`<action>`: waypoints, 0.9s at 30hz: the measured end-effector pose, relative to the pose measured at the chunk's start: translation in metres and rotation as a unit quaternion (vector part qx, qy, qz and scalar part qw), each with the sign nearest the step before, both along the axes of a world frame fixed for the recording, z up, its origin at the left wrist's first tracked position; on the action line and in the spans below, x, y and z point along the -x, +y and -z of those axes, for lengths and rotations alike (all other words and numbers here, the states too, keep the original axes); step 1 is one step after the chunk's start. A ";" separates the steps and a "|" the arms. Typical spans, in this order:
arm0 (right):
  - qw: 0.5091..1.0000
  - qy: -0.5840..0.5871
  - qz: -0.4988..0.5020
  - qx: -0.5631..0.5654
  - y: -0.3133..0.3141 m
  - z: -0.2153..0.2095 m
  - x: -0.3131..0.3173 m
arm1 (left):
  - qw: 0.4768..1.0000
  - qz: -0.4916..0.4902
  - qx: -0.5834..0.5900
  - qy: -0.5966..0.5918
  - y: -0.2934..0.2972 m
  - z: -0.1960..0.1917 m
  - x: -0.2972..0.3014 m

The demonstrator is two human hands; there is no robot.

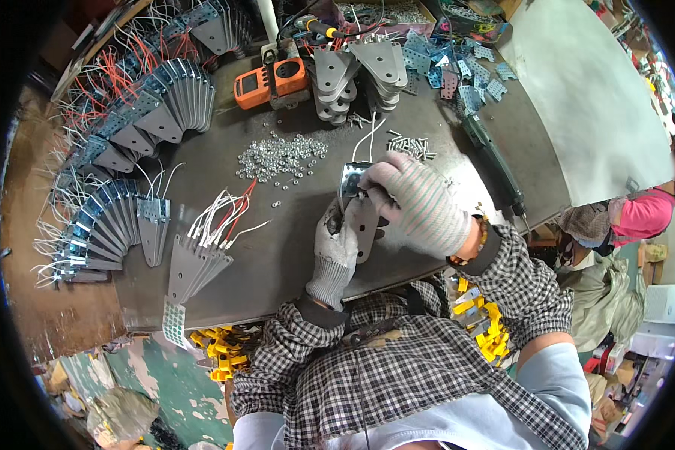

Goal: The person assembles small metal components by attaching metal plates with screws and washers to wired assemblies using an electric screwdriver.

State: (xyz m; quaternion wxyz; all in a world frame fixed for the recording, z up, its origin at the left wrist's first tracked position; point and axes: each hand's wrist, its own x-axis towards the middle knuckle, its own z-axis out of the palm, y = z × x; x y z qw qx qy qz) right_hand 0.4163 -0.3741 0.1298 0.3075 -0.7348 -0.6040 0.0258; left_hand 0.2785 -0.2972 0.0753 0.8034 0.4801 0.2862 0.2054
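My gloved left hand (333,244) grips a grey tapered metal plate (364,231) over the bench near its front edge. A shiny blue metal bracket (353,180) sits at the plate's upper end, and two white wires rise from there. My gloved right hand (421,204) is closed, its fingertips pinched against the bracket's right side. Whatever lies between those fingertips is hidden. Beyond the hands are a spread of small nuts (281,156) and a little heap of screws (414,146).
Wired plates stand in curved rows (165,112) at left; more plates with wires (195,266) lie nearer. Stacked grey plates (337,82) stand beside an orange meter (270,82) at the back. A power screwdriver (493,165) and loose blue brackets (469,75) lie on the right.
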 end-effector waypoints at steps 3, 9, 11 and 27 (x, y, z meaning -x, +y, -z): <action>0.996 -0.071 -0.017 0.047 0.006 0.007 0.000 | 0.999 0.002 0.005 0.045 0.002 0.004 -0.001; 0.998 0.046 0.043 0.029 0.000 0.000 -0.017 | 0.999 -0.022 -0.016 0.037 0.017 0.027 0.004; 0.999 0.040 0.015 0.024 0.000 0.003 -0.016 | 0.999 -0.023 -0.029 0.024 0.017 0.027 0.004; 0.983 -0.175 0.007 0.055 0.048 0.050 -0.012 | 0.989 -0.138 0.015 -0.053 0.032 -0.012 0.050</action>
